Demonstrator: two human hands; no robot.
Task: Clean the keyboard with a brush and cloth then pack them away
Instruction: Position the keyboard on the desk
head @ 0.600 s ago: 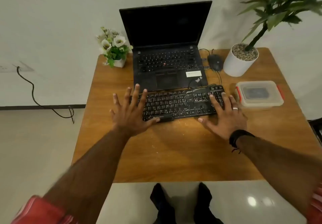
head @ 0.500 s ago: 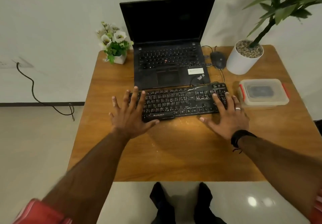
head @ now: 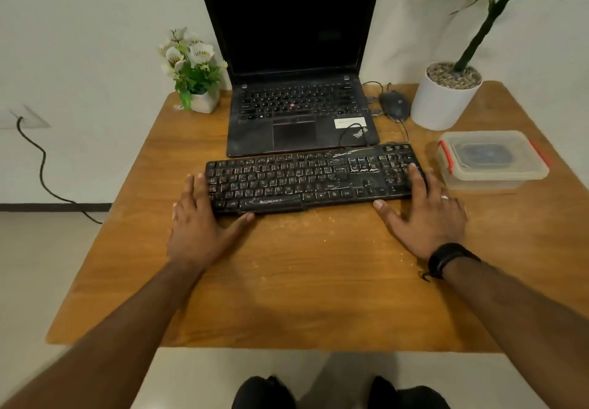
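A dusty black keyboard (head: 306,179) lies on the wooden table (head: 287,281) in front of an open laptop. My left hand (head: 199,224) lies flat at the keyboard's left end, fingers straight along its side, thumb against its front edge. At the keyboard's right end my right hand (head: 424,214) is also flat, its fingers lying over the number keys and the thumb at the front edge. A clear plastic box (head: 492,160) with red clips and a closed lid stands to the right; something dark shows through the lid. No brush or cloth shows in the open.
A black laptop (head: 299,90) stands open behind the keyboard. A mouse (head: 393,104) and cables lie right of it. A white plant pot (head: 444,96) is at the back right, a small flower pot (head: 196,71) at the back left. Crumbs speckle the table.
Both hands have slid outward to the two ends of the keyboard, the left one off the keys. The view has moved closer to the table.
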